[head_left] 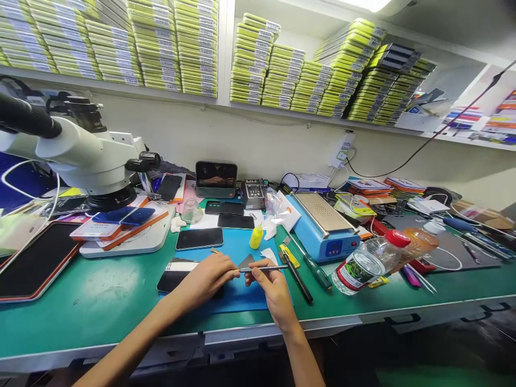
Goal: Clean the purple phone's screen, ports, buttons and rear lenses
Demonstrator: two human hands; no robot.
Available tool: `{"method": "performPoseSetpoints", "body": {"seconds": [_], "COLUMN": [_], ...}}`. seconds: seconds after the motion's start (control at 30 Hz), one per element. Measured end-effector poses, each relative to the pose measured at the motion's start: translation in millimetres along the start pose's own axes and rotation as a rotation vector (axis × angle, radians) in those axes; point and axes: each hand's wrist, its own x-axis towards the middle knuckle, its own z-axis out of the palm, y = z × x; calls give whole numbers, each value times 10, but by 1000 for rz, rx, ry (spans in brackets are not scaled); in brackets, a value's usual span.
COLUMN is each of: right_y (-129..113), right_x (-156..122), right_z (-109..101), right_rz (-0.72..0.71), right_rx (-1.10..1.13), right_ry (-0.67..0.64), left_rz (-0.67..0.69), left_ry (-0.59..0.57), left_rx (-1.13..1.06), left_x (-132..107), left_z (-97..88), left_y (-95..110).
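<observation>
Grip: our R hand has thumb & fingers closed on a thin tool, approx. level above the blue mat; our L hand has fingertips together at its tip, but what they hold, if anything, we can't tell. Two hands prob. steady it. Phone & upright yellow bottle sit just beyond, presumably for quick reach.

**Bench bay, wall-backed**

Off-white wall, power strip mounted right of center. White open shelving above, vertical divider. Bright ceiling light top right. Green-topped bench spans the width; pale drawer fronts, black handles. Below bench: dark, details unclear.
</observation>
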Motion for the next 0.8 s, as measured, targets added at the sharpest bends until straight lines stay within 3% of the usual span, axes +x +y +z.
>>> {"method": "performPoseSetpoints", "body": {"seconds": [0.8], "right_y": [79], "right_x": [-17], "right_z": [-26], "right_rz": [28], "right_rx": [28], "right_ry": [4], "left_rz": [48], "left_ry": [68], "left_rx": [77], "left_x": [-61], "left_z": [82], "left_y": [-97]}}
